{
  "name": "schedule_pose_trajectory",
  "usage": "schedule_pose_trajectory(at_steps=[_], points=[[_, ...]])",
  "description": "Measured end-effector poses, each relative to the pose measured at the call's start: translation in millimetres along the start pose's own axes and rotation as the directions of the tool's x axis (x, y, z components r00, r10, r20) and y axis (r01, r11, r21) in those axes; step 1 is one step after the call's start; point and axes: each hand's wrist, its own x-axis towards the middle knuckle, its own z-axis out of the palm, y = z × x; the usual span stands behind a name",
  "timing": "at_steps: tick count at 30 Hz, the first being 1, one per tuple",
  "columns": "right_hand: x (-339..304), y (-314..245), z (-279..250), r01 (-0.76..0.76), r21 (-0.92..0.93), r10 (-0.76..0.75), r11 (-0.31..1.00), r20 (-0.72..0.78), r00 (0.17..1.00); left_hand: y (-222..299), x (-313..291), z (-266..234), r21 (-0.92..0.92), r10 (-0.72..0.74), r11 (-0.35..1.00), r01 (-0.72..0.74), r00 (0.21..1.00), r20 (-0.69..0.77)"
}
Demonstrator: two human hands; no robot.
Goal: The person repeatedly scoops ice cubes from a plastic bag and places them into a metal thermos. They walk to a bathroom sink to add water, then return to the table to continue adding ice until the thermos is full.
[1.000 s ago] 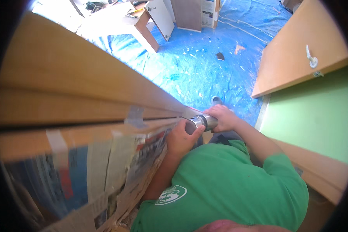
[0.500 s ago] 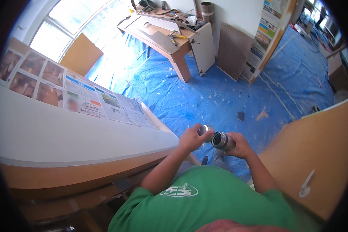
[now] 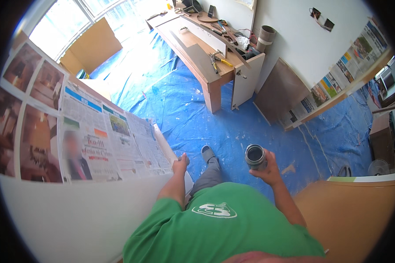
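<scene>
My right hand (image 3: 270,170) is wrapped round a steel vacuum flask (image 3: 255,158), held out over the floor to the right of my body. The flask's dark open mouth faces up toward me, with no lid on it. On the left, my left hand (image 3: 179,165) hangs low beside the newspaper-covered panel (image 3: 114,140). Its fingers are closed round the flask's steel lid (image 3: 187,161), of which only a small grey edge shows.
Blue plastic sheeting (image 3: 175,98) covers the floor. Ahead stands a wooden workbench (image 3: 213,94) with pliers (image 3: 216,61) and other tools. A brown board (image 3: 281,92) leans against the wall. At the lower right is a tan panel (image 3: 351,210).
My hands have moved apart: the left, with the lid, down to the left; the right, with the flask, slightly right. The view has shifted, and one foot now shows stepping forward.
</scene>
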Motion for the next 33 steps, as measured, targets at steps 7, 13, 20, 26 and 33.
schedule_pose_trajectory(at_steps=[7, 13, 20, 26, 33], points=[[209.1, -58.0, 64.6, 0.086, -0.004, -0.086, 0.996, 0.041, 0.995, 75.6, 93.2, -44.1, -0.001, 0.048, 0.999, -0.048, 0.997, 0.065], [393.3, -101.9, 142.0, 0.252, 0.089, -0.261, 0.963, 0.100, 0.960, 206.5, 163.6, -148.5, -0.369, 0.077, 0.924, -0.095, 0.995, -0.062], [597.3, -146.4, 241.7, 0.201, 0.355, -0.265, 0.913, 0.141, 0.954, 309.7, 274.6, -245.8, -0.664, 0.091, 0.723, -0.191, 0.979, -0.183], [778.6, -166.0, 343.1, 0.212, 0.385, -0.312, 0.898, 0.217, 0.925, 353.1, 422.0, -307.1, -0.622, -0.029, 0.766, -0.165, 0.956, -0.291], [941.8, -248.9, 436.0, 0.144, 0.492, -0.317, 0.859, 0.290, 0.903, 342.9, 533.0, -352.5, -0.700, -0.386, 0.709, 0.085, 0.878, -0.285]])
